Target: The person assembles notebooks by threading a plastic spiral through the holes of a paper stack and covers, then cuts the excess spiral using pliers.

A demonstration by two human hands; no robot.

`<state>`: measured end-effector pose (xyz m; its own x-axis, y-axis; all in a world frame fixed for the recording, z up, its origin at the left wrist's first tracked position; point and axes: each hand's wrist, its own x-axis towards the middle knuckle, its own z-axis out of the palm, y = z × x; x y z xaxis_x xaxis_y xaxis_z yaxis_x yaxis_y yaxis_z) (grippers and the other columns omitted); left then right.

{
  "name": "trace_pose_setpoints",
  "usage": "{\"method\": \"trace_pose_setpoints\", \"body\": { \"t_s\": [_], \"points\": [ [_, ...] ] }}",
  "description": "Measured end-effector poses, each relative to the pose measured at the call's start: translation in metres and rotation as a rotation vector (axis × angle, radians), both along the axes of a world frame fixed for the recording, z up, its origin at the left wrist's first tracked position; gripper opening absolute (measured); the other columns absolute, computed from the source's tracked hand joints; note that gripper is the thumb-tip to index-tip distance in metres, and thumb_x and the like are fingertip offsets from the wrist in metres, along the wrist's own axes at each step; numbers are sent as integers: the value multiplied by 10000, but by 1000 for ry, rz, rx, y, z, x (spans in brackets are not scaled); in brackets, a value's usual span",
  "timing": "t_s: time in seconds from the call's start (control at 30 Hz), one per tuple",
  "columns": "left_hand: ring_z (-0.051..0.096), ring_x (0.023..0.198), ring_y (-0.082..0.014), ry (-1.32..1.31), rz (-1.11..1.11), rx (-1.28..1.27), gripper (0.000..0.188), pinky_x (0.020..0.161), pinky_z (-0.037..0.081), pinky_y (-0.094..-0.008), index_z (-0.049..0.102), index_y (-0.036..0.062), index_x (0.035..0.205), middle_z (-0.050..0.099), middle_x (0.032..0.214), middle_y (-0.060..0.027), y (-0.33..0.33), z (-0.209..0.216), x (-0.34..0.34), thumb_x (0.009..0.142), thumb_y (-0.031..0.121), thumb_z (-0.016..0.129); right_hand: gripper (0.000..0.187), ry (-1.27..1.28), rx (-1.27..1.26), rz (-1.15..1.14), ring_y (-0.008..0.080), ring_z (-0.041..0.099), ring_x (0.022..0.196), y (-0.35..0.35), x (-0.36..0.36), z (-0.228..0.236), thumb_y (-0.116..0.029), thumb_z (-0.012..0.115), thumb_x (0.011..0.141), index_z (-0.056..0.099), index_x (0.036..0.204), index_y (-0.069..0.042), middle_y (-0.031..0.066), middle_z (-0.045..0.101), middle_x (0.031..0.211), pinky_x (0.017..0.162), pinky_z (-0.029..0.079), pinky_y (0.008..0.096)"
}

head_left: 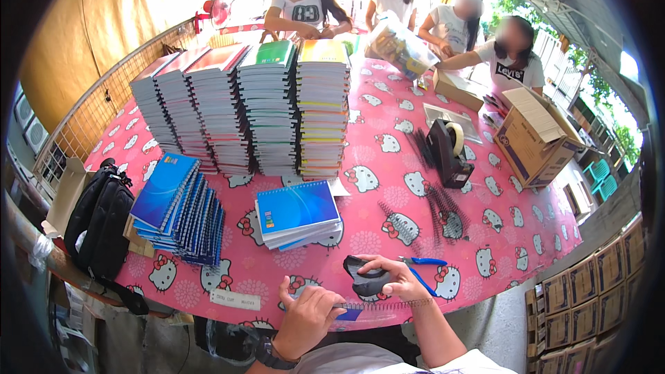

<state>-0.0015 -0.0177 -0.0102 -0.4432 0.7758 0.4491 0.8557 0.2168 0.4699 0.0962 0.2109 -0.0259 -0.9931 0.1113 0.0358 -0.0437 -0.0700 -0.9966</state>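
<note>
My left hand [305, 315] is closed on a blue notebook [350, 314] at the near edge of the table, covering most of it. From the notebook's edge a thin black spiral binding coil [388, 305] runs right, past my right wrist. My right hand [388, 278] grips a black rounded handheld object [361, 278] just above the coil; its kind is unclear. Blue-handled pliers [424, 262] lie beside my right hand. Beyond my hands sits a short stack of blue spiral notebooks [298, 206]. Farther left stands a taller blue stack [166, 190].
Tall stacks of notebooks [322, 104] stand at the back left. Loose black coils [447, 211], a tape dispenser [449, 154] and an open cardboard box [530, 137] are to the right. A black backpack [100, 221] hangs at the left edge. Several people sit across the table.
</note>
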Motion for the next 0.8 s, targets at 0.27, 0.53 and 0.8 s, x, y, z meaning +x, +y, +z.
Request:
{"method": "trace_pose_setpoints", "body": {
  "t_s": [0.27,0.53,0.8],
  "points": [
    [577,883,-96,21,-43,22,166,1023,181,-563,690,217,901,628,827,109,-3,-1,-2,763,295,738,662,29,-13,23,255,505,1199,-6,-5,-1,-452,733,718,619,1176,12,207,469,1384,994,389,349],
    [578,921,-104,24,23,106,222,1036,166,-549,708,216,833,631,791,114,0,-6,1,679,355,788,637,32,-31,41,288,471,1250,-10,-4,4,-431,734,722,624,1169,9,221,481,1374,1051,334,391],
    [580,857,-139,45,25,27,224,1016,235,-534,701,207,775,621,753,83,-14,-6,-12,608,276,834,689,25,100,283,308,542,1161,-22,6,23,-558,726,706,668,1079,18,240,548,1298,1014,373,413]
  ]
}}
